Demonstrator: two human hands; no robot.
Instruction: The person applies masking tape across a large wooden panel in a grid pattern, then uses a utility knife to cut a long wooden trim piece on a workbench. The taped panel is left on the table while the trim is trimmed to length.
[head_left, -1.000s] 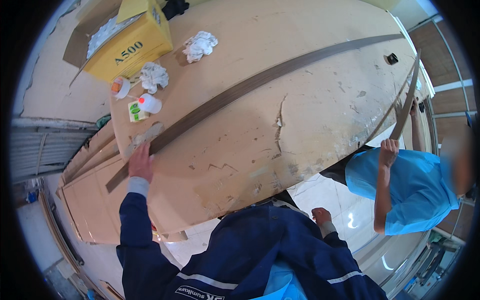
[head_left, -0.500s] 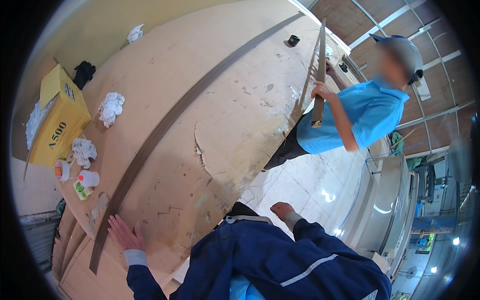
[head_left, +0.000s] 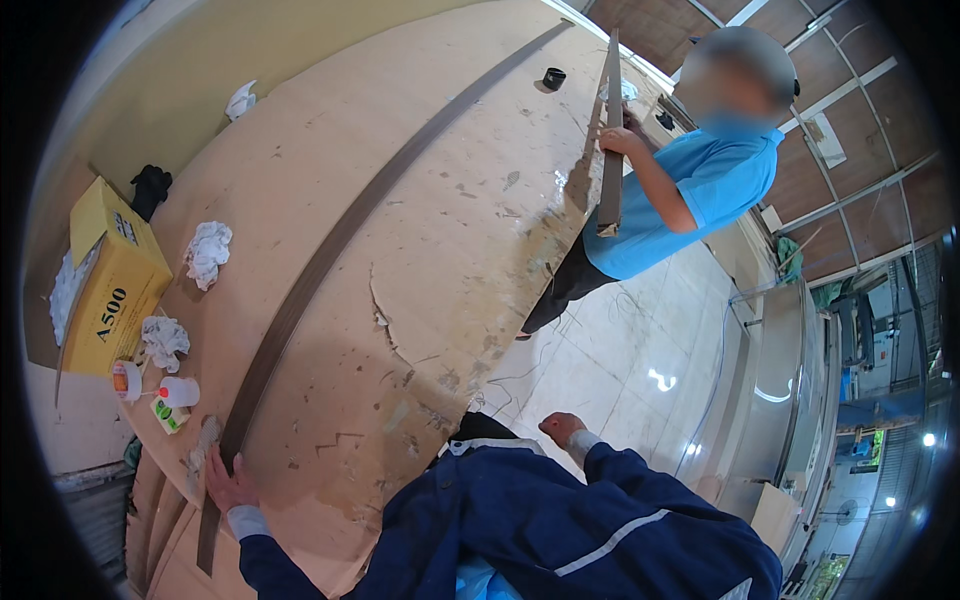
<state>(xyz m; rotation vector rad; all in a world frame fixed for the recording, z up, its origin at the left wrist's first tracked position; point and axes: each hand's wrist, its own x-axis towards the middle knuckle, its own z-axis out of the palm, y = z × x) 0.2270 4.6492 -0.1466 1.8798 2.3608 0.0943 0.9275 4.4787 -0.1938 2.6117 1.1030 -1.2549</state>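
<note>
Resting across the near part of the long brown strip (head_left: 345,225), the left hand (head_left: 230,487) has its thumb apart from its fingers, perhaps to steady that slender piece against the table (head_left: 330,400); whether it grips or merely presses, I cannot tell. The right hand (head_left: 562,428) hangs well to the right of the strip, curled and touching nothing visible; its inside is hidden. Farther out on that side, a co-worker's hand (head_left: 622,140) holds a second strip (head_left: 609,190) around its middle, probably to balance its length.

Left of the brown strip sits a white bottle (head_left: 180,392) with a red cap, contents hidden, just beside a round white tub (head_left: 126,381). Farther left, an open yellow box (head_left: 140,280) holds white crumpled material (head_left: 68,300). Right of the strip's far end is a black cup (head_left: 554,78), its inside too small to read.
</note>
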